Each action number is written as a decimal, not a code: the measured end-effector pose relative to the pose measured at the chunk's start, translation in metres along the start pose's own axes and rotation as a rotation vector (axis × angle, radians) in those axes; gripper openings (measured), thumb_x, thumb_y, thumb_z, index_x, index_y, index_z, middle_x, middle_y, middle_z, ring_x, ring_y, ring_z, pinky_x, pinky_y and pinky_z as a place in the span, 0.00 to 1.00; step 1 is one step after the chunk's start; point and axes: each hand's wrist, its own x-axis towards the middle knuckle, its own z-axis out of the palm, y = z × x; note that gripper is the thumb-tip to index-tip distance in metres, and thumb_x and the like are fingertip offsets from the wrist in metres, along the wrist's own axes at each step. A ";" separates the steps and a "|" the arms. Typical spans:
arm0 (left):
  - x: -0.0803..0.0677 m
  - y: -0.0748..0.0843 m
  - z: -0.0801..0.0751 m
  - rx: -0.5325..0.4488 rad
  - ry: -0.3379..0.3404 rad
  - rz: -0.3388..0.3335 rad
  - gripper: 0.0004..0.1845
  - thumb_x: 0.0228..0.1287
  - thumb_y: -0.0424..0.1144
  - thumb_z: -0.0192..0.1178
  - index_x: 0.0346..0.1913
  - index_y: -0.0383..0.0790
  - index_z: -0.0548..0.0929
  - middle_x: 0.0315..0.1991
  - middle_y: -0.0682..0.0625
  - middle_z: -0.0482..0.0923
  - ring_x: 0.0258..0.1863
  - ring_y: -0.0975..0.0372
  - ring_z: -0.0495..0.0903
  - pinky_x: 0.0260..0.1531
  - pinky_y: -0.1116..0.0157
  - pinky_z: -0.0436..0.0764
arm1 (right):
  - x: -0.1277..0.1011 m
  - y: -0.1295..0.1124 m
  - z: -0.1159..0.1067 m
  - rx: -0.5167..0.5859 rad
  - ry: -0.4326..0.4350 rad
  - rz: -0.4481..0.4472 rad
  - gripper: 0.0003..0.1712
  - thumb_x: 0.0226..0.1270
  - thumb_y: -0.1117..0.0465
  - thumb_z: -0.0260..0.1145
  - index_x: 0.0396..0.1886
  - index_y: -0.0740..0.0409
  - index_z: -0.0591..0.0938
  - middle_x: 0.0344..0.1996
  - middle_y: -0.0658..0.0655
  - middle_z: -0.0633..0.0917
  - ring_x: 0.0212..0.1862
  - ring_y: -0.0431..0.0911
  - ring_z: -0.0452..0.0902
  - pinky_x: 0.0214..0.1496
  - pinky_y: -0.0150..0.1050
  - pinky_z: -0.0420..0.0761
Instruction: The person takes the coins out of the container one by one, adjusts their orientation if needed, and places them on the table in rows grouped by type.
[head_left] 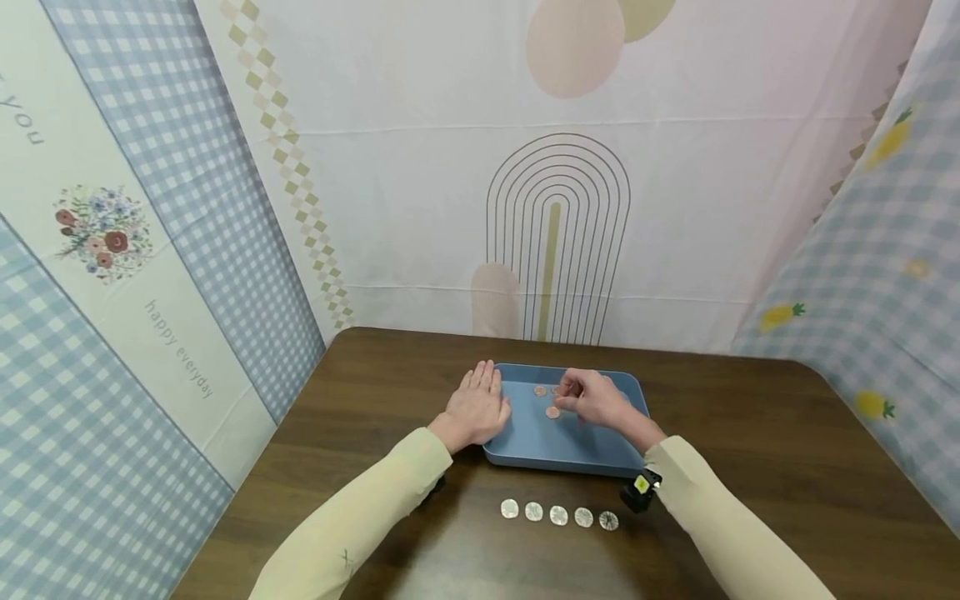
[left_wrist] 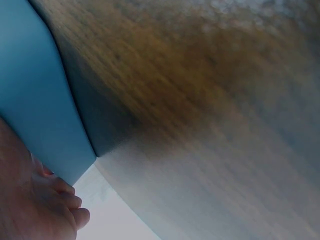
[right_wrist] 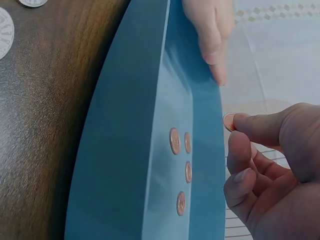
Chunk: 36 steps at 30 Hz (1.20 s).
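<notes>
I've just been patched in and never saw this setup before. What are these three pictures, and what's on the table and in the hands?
No machine here: a person works with two bare hands, wearing three cameras. The wide picture is from the head, looking down at a brown table. The other two are from the wrists.

On the table sits a blue tray with copper coins lying in it. Five silver coins lie in a row in front of the tray.

The left hand rests flat on the tray's left edge, fingers straight. The right hand is above the tray and pinches one copper coin between thumb and finger. The left wrist view is blurry, showing only tray, table and some fingers.
</notes>
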 end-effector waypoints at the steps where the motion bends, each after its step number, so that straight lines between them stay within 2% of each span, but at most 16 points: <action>1: 0.000 0.000 0.000 0.000 0.000 0.002 0.35 0.76 0.52 0.29 0.76 0.32 0.53 0.79 0.37 0.47 0.79 0.50 0.46 0.77 0.54 0.50 | -0.002 0.001 -0.001 0.004 0.001 -0.001 0.06 0.65 0.62 0.68 0.32 0.56 0.79 0.23 0.54 0.79 0.20 0.52 0.79 0.24 0.38 0.76; 13: -0.001 0.000 0.001 0.004 -0.015 -0.003 0.35 0.77 0.52 0.29 0.77 0.32 0.51 0.79 0.38 0.45 0.80 0.50 0.45 0.77 0.55 0.50 | -0.025 0.014 -0.010 0.036 0.000 -0.012 0.06 0.66 0.62 0.67 0.32 0.57 0.77 0.25 0.54 0.81 0.19 0.49 0.78 0.23 0.38 0.76; 20: -0.002 0.000 0.000 0.003 -0.007 -0.001 0.35 0.77 0.52 0.29 0.77 0.33 0.52 0.79 0.38 0.46 0.80 0.50 0.45 0.77 0.55 0.50 | -0.039 0.020 -0.013 0.076 0.017 -0.013 0.08 0.67 0.61 0.67 0.33 0.58 0.77 0.25 0.55 0.79 0.21 0.54 0.79 0.22 0.38 0.77; 29: 0.000 0.000 0.001 -0.014 -0.010 -0.004 0.35 0.77 0.52 0.29 0.77 0.33 0.52 0.79 0.38 0.46 0.80 0.51 0.45 0.77 0.55 0.49 | -0.050 0.025 -0.019 0.083 0.045 0.036 0.09 0.65 0.59 0.69 0.32 0.57 0.77 0.25 0.54 0.79 0.19 0.47 0.76 0.23 0.38 0.78; 36: 0.001 0.001 -0.002 -0.009 -0.019 -0.012 0.35 0.77 0.52 0.29 0.77 0.33 0.51 0.79 0.38 0.44 0.80 0.51 0.44 0.78 0.55 0.49 | -0.061 0.028 -0.026 0.108 0.061 0.062 0.10 0.64 0.57 0.69 0.33 0.57 0.77 0.25 0.55 0.78 0.18 0.46 0.76 0.22 0.38 0.76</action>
